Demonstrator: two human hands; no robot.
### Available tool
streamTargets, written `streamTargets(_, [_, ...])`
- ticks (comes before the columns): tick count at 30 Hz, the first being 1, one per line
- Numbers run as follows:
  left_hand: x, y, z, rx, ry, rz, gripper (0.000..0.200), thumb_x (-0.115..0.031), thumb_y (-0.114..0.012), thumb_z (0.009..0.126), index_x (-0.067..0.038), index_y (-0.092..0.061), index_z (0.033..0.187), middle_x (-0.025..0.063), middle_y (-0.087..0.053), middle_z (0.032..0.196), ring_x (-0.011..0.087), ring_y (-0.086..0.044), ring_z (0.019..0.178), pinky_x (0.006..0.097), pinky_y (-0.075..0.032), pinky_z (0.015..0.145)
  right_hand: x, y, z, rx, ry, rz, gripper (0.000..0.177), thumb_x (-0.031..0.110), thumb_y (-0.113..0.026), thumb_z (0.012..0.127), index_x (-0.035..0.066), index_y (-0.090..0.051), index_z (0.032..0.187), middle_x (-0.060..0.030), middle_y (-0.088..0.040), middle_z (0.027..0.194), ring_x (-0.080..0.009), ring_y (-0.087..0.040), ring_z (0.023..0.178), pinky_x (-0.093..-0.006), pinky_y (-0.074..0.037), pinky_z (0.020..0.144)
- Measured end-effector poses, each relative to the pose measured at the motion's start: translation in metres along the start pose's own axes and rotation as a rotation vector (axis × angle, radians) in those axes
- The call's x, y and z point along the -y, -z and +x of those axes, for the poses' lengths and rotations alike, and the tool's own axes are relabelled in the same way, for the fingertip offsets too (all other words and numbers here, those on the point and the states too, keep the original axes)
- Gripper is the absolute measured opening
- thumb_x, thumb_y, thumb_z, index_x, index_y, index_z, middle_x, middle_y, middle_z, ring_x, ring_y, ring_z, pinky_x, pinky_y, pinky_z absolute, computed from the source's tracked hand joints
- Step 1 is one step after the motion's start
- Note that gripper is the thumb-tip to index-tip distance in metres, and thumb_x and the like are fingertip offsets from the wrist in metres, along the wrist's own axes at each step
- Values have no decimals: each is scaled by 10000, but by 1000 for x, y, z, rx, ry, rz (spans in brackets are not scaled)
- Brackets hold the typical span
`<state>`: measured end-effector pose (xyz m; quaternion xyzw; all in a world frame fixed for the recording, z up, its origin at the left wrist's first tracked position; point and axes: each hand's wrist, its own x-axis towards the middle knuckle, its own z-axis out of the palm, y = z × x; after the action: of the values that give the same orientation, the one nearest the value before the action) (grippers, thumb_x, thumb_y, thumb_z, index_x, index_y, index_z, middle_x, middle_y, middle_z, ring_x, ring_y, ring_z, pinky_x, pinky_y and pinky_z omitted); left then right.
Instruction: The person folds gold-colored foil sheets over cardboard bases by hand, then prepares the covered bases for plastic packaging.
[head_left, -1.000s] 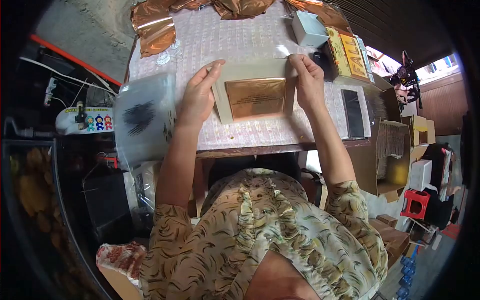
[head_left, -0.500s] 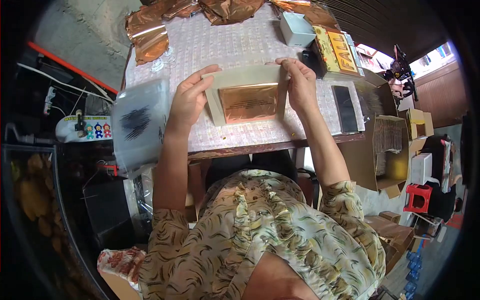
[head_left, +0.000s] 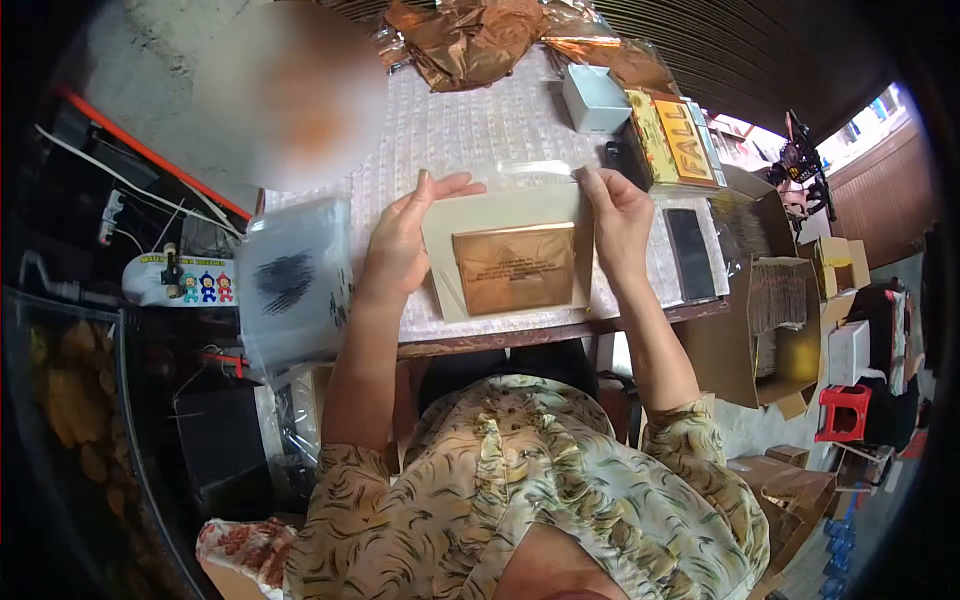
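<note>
A pale grey-beige card bears a flat copper-coloured foil packet with small dark print. Along the card's top edge shows a shiny strip of clear plastic, apparently a sleeve's flap. My left hand grips the upper left edge, thumb pointing up and fingers partly hidden behind the top. At the upper right corner, my right hand pinches the card and the plastic between thumb and fingers. The card is held near the front edge of the table.
Printed clear plastic bags hang over the table's left edge. Crumpled copper foil lies at the back. To the right are a white box, a stack of FALL cards and a black phone-like slab. A blur covers the upper left.
The card has come lower and towards me, facing up more squarely. My left thumb has lifted upright, and the clear strip now shows above the card's top edge.
</note>
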<state>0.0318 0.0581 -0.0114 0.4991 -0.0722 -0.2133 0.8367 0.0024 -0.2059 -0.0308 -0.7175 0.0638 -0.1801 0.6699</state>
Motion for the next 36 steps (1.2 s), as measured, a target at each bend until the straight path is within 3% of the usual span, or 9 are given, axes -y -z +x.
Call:
streamTargets(1, [1, -2, 2, 3, -4, 2, 623, -443, -401, 1102, 102, -512, 1382, 237, -612, 1351, 275, -600, 1256, 402, -449, 1112, 8, -3, 3, -1, 5, 1, 203, 197, -721, 968, 25, -728, 1077, -42, -726, 982, -114, -643, 836, -242, -486, 746])
streamTargets(3, [5, -5, 5, 40, 47, -49, 607, -432, -410, 1102, 94, -515, 1385, 230, -616, 1346, 272, -611, 1242, 397, -471, 1089, 36, -11, 5, -245, 862, -768, 233, 176, -774, 898, 77, -746, 1107, -87, -707, 1133, -241, -658, 961, -295, -506, 774])
streamTargets(4, [8, -9, 6, 44, 51, -48, 607, -432, -410, 1102, 94, -515, 1385, 230, -616, 1346, 272, -611, 1242, 397, -471, 1089, 41, -14, 5, -141, 889, -737, 273, 191, -815, 820, 142, -760, 1083, -95, -669, 1204, -308, -622, 1067, -362, -494, 843])
streamTargets(5, [10, -15, 7, 50, 51, -61, 585, -419, -426, 1101, 87, -529, 1376, 212, -630, 1325, 254, -619, 1226, 383, -484, 1071, 51, -17, 4, -147, 885, -740, 273, 191, -815, 820, 142, -760, 1083, -95, -669, 1204, -308, -622, 1067, -362, -494, 843])
streamTargets(7, [14, -25, 8, 61, 54, -71, 563, -406, -441, 1100, 79, -544, 1368, 193, -644, 1304, 236, -627, 1209, 370, -497, 1053, 69, -26, 1, 139, 1051, -821, 294, 198, -824, 794, 167, -760, 1080, -53, -680, 1152, -259, -618, 1075, -402, -461, 902])
streamTargets(11, [11, -30, 3, 112, 8, 25, 478, -322, -508, 1089, 76, -572, 1346, 142, -653, 1282, 172, -627, 1176, 321, -504, 1026, 69, -33, 5, 179, 1007, -849, 252, 192, -802, 801, 172, -766, 1050, 14, -691, 1062, -223, -619, 1035, -436, -423, 937])
streamTargets(18, [1, -45, -13, 182, -142, 234, 377, -129, -537, 1069, 96, -558, 1371, 117, -625, 1341, 137, -578, 1210, 277, -453, 1059, 79, -20, 5, 316, 1063, -854, 253, 160, -797, 810, 113, -769, 1057, -4, -716, 981, -212, -640, 1033, -499, -407, 1016])
streamTargets(28, [5, -51, -11, 247, -56, 122, 364, -136, -504, 1082, 86, -554, 1366, 89, -650, 1270, 103, -587, 1159, 266, -467, 1018, 84, -11, 11, 399, 1236, -923, 252, 118, -780, 749, 43, -719, 982, -43, -674, 970, -226, -634, 1039, -499, -402, 1029])
streamTargets(36, [3, -61, -5, 178, -133, 214, 356, -179, -514, 1082, 74, -579, 1325, 69, -673, 1216, 101, -614, 1098, 276, -494, 976, 70, -25, 16, 129, 1137, -755, 210, 26, -733, 718, 67, -608, 883, -74, -613, 895, -271, -610, 952, -448, -425, 913])
